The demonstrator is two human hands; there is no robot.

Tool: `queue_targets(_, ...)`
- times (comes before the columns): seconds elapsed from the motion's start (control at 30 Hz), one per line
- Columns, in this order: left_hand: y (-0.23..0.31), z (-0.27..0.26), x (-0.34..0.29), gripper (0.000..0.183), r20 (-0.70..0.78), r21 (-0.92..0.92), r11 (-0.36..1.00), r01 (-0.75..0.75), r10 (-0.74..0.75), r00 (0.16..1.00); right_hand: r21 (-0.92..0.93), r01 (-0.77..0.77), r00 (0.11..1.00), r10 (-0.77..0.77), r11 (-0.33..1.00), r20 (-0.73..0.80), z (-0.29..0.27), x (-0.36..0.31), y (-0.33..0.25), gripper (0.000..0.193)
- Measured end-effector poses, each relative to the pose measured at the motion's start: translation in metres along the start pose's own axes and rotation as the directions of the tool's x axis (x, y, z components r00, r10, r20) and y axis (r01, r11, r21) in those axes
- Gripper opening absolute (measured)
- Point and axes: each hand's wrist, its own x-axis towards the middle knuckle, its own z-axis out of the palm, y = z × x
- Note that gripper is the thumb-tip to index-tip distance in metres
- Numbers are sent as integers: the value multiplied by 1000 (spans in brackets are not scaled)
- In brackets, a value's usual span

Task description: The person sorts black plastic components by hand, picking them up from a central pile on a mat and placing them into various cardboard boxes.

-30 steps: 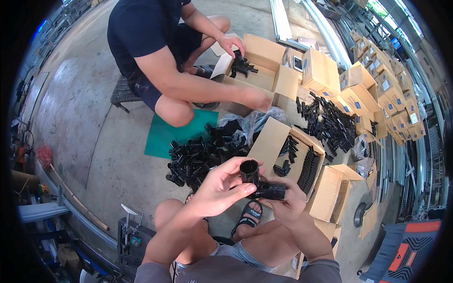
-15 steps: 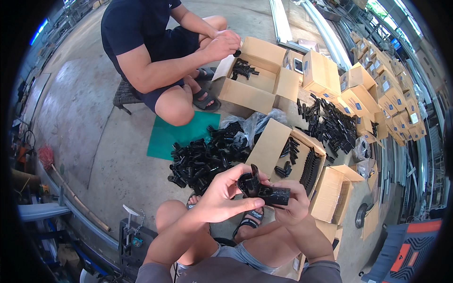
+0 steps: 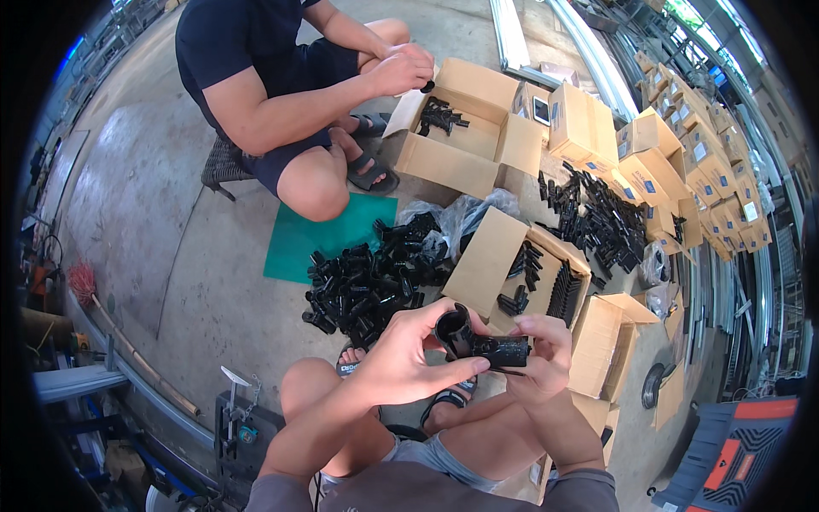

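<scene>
My left hand (image 3: 403,357) grips a glossy black pipe fitting (image 3: 499,351) by its curved, open-sided end, thumb in front and fingers behind. A short round tube juts from that end toward the right. At the tube's far end my right hand (image 3: 543,363) is closed, with fingertips against the end and the thumb side underneath. A thin dark edge shows below the tube; what it belongs to is unclear. Beyond my hands, a heap of similar black fittings (image 3: 363,294) lies on the floor, and an open carton (image 3: 486,260) holds several in rows.
A person (image 3: 264,94) sits opposite, hands over another open carton (image 3: 448,171) with black parts inside. Another black heap (image 3: 601,218) lies at right, near stacked cartons (image 3: 708,171). A green sheet (image 3: 294,243) lies under the nearer heap. A broom (image 3: 141,350) lies at left.
The fitting has turned in my hands: an upright curved piece has tipped down and the round opening shows more. My right fingers have shifted and lifted slightly at the tube's end.
</scene>
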Motion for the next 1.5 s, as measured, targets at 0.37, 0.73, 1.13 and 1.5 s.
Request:
queue_targets(0.37, -12, -4, -3, 42, 77, -267, 962, 65, -46, 996, 48, 13, 997, -9, 999, -77, 6, 15, -5, 43)
queue_targets(0.73, -24, -11, -6, 53, -31, -573, 765, 294, -379, 925, -282, 98, 995, -97, 954, 17, 29, 24, -2, 38)
queue_targets(1.13, -33, -53, -24, 49, -393, -407, 898, 165, -336, 856, 34, -360, 924, 351, 932, 152, 71, 48, 20, 26)
queue_targets(1.5, -12, -101, -11, 46, -591, -347, 920, 184, -367, 719, -583, -485, 526, 750, 652, 401, 208, -13, 322, 22)
